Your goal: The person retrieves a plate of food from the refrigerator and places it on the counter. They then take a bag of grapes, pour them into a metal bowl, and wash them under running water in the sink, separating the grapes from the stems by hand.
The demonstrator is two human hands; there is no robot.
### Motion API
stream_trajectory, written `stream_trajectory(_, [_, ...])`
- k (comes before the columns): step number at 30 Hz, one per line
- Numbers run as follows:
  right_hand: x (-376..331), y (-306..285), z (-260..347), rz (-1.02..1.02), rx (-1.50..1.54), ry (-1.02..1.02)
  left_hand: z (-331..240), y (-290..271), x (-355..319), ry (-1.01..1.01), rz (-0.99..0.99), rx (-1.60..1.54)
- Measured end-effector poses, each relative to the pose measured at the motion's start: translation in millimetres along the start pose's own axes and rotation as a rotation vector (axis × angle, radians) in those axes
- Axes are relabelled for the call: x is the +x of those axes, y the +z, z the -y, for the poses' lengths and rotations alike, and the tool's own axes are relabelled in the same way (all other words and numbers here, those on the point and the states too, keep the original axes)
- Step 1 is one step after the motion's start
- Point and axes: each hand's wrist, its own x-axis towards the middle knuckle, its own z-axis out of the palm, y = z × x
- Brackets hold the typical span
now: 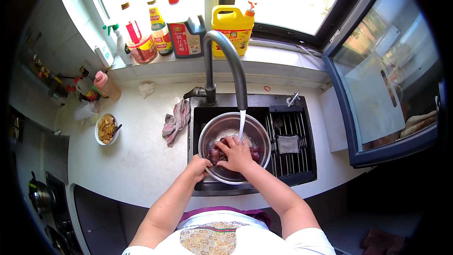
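A round stainless steel bowl [204, 133] sits in the dark sink [203, 113]. Several small, round, dark red fruits [255, 155] lie inside it; whether they are grapes I cannot tell. My left hand [198, 166] grips the bowl's rim at its near left side, thumb over the edge. Inside the bowl, my right hand [236, 153] rests on the fruits with its fingers spread, hiding part of them. A stream of water [242, 123] falls from the curved grey faucet [231, 49] beside my right fingers.
Right of the bowl, a drain rack [297, 160] holds a grey sponge [288, 144]. A crumpled cloth [176, 122] lies left of the sink, and a food bowl [100, 132] farther left. Bottles and a yellow jug [231, 30] line the sill. An open window sash [351, 113] juts in.
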Motion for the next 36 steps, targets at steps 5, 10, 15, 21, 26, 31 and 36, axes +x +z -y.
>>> stream_trajectory(5, [5,18,10,0.032,-0.054,0.22,11,-1,6,-0.007,-0.018,-0.008])
stream_trajectory(10, [17,14,-8,0.011,0.045,0.411,14,1,4,-0.038,-0.039,-0.078])
stream_trajectory(15, [10,-11,-18,0.1,0.077,0.293,17,-1,10,-0.047,-0.028,-0.074])
stream_trajectory(21, [23,-32,-27,0.024,0.068,0.495,25,6,2,-0.038,0.027,-0.007])
stream_trajectory(26, [17,2,-13,0.057,0.157,0.198,30,14,4,-0.102,0.089,-0.013])
stream_trajectory(31, [27,4,-40,0.1,0.519,0.528,34,10,1,-0.085,0.073,0.015])
stream_trajectory(36, [17,5,-30,-0.026,0.264,0.299,31,11,5,-0.069,0.094,0.014])
